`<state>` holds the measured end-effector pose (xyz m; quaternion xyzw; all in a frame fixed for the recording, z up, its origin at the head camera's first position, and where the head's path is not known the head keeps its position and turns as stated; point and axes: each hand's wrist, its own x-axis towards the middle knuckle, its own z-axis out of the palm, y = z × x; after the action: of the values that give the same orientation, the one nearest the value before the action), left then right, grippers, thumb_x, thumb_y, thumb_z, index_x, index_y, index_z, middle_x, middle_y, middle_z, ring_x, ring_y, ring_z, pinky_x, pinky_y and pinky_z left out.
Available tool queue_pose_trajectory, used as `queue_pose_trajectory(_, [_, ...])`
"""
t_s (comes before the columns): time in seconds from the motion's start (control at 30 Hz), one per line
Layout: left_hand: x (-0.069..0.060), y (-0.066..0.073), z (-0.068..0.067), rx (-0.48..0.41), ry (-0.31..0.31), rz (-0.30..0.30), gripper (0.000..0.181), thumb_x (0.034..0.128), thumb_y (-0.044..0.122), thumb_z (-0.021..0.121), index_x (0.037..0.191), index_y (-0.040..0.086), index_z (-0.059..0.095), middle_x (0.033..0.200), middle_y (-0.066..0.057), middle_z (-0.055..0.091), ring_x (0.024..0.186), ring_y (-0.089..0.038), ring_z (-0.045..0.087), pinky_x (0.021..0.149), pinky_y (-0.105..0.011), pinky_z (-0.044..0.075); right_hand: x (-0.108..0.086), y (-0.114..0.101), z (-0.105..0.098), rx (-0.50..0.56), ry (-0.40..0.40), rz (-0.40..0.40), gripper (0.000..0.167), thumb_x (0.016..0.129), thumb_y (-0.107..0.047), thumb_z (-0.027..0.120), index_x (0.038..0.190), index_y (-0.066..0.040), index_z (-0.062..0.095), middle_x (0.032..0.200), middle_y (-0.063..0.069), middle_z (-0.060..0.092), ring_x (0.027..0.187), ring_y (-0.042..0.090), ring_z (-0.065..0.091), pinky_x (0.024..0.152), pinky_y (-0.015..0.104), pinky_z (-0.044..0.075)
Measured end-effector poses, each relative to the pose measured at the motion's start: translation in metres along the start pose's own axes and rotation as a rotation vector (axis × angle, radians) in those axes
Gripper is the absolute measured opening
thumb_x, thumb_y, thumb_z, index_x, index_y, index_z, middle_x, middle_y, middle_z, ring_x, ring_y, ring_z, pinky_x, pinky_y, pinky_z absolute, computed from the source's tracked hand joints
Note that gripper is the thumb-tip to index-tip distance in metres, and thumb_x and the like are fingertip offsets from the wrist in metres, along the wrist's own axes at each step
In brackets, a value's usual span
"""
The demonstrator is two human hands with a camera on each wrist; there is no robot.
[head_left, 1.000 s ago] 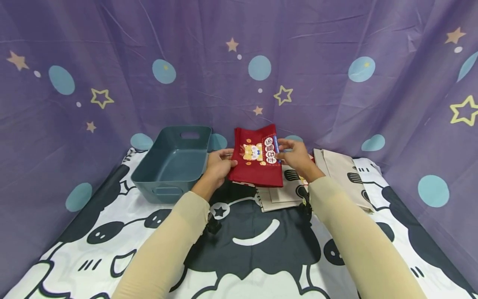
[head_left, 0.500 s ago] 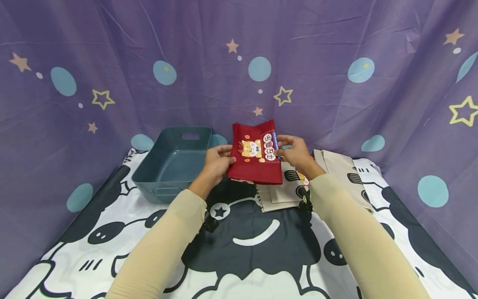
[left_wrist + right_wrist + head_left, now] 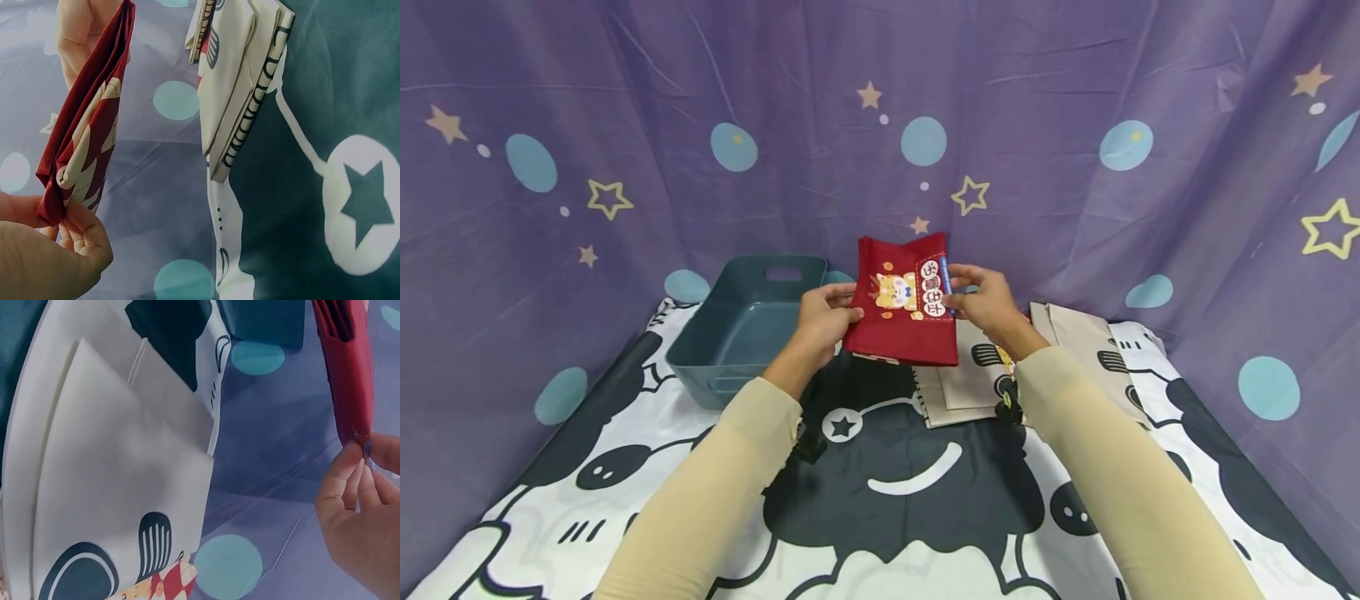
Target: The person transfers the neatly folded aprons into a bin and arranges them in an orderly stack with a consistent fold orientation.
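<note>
A folded red cloth (image 3: 898, 342) with a cartoon dog and white round characters is held up between both hands in the head view. My left hand (image 3: 820, 321) pinches its left edge between thumb and fingers, while my right hand (image 3: 988, 304) pinches the right edge by a blue strip. From the left wrist, the cloth (image 3: 94, 125) appears edge-on in several layers, with a red and cream checked inner side; the left hand (image 3: 56, 250) grips its lower corner. In the right wrist view the right hand (image 3: 362, 519) pinches the cloth's end.
A blue-green plastic bin (image 3: 700, 379) stands left of the hands. Beneath and right of the red cloth lie folded beige cloths (image 3: 958, 396), with another folded beige cloth (image 3: 1086, 358) farther right. A purple curtain (image 3: 1037, 83) hangs behind the table cover (image 3: 917, 517).
Both hands have lifted the red cloth a little higher and shifted it slightly left, over about a second. Each keeps its hold. The bin and beige cloths stay put.
</note>
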<state>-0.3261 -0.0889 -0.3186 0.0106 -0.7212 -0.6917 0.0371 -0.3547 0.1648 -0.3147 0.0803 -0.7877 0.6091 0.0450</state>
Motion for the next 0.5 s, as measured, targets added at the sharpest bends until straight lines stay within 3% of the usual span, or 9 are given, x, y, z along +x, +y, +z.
queue_pose_trajectory(0.23, [-0.002, 0.005, -0.014, 0.009, 0.012, 0.003, 0.043, 0.0938, -0.007, 0.064, 0.136, 0.003, 0.062, 0.12, -0.016, 0.063, 0.106, -0.026, 0.062, 0.087, -0.04, 0.06, 0.001, -0.006, 0.013, 0.067, 0.024, -0.036, 0.057, 0.09, 0.01, 0.069, 0.144, -0.002, 0.056, 0.12, 0.017, 0.058, 0.089, 0.019, 0.063, 0.072, 0.031, 0.061])
queue_pose_trajectory(0.5, [-0.006, 0.011, -0.03, 0.019, 0.016, 0.011, 0.045, 0.0937, -0.008, 0.063, 0.137, 0.002, 0.061, 0.121, -0.016, 0.063, 0.103, -0.024, 0.061, 0.075, -0.03, 0.059, 0.0, -0.009, 0.027, 0.102, 0.01, -0.07, 0.054, 0.091, 0.01, 0.069, 0.142, 0.0, 0.057, 0.119, 0.019, 0.058, 0.089, 0.02, 0.064, 0.069, 0.028, 0.06])
